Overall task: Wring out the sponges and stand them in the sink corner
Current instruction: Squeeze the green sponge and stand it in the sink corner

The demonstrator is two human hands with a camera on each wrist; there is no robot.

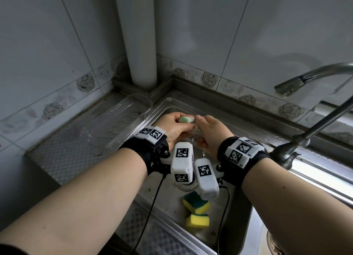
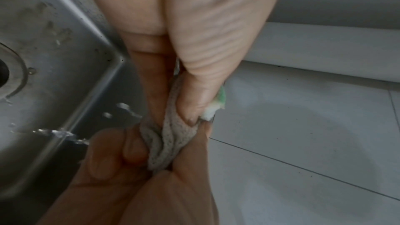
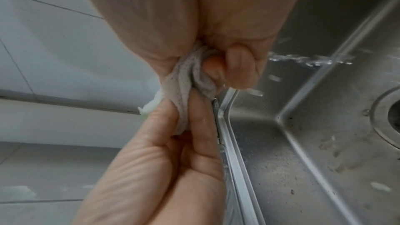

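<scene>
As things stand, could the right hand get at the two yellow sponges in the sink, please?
Probably not yet: the right hand and left hand both grip the green sponge. The yellow sponges lie uncovered below.

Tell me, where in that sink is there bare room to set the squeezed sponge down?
The far corner of the sink, beyond both hands and below the tiled wall, shows bare steel. Nearer the viewer it is crowded: two yellow-green sponges lie there, beside the drain. The left hand and right hand grip the green-white sponge.

Two sponges point(image 1: 196, 212) block the near sink floor point(image 1: 168, 203).
</scene>
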